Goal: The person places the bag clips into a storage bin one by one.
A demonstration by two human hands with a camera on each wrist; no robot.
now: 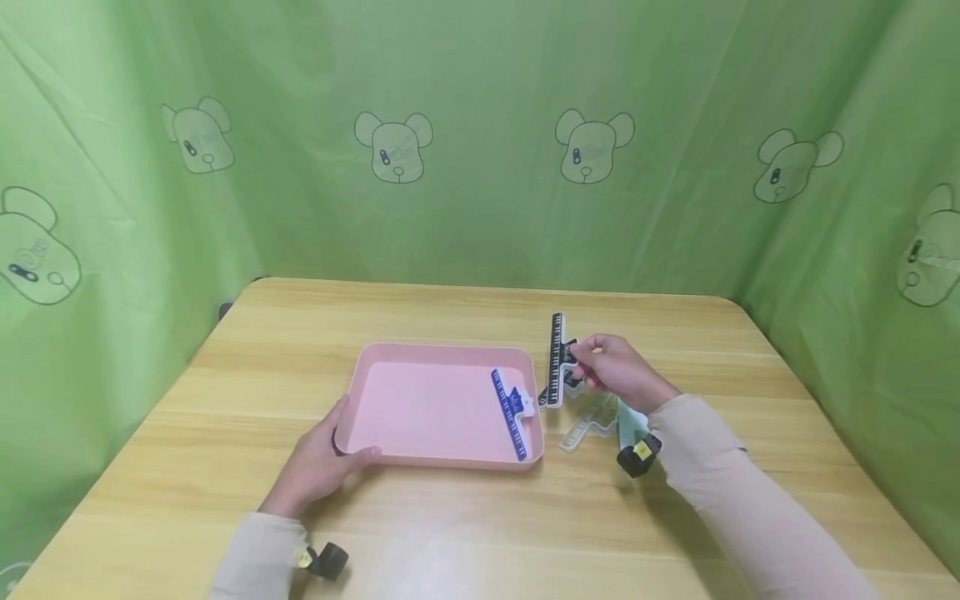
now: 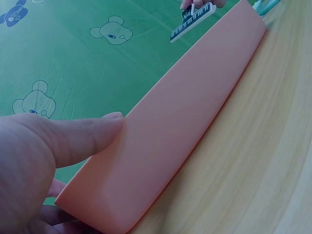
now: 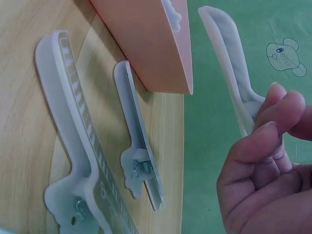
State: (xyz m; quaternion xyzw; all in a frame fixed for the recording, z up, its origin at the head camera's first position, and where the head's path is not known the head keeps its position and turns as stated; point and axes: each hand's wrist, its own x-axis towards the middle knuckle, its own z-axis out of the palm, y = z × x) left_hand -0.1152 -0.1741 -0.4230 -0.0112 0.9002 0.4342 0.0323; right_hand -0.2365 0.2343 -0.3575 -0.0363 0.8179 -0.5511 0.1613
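Note:
My right hand point(image 1: 622, 367) pinches a black music-book clip point(image 1: 556, 358) with a piano-key print, raised above the table just right of the pink tray point(image 1: 435, 461). In the right wrist view the pale back of this clip point(image 3: 225, 51) shows beyond the fingertips. My left hand point(image 1: 318, 462) grips the tray's near left corner, its thumb on the rim. Inside the tray, a blue piano-key clip point(image 1: 510, 417) lies at the right end. Partly hidden under the right hand is another black clip point(image 1: 573, 385).
Right of the tray lie a clear-white clip point(image 1: 576, 435) and a mint green clip point(image 1: 628, 421), partly covered by the right wrist and its camera. The wooden table point(image 1: 450, 542) is ringed by a green curtain point(image 1: 480, 225) with bear-head prints.

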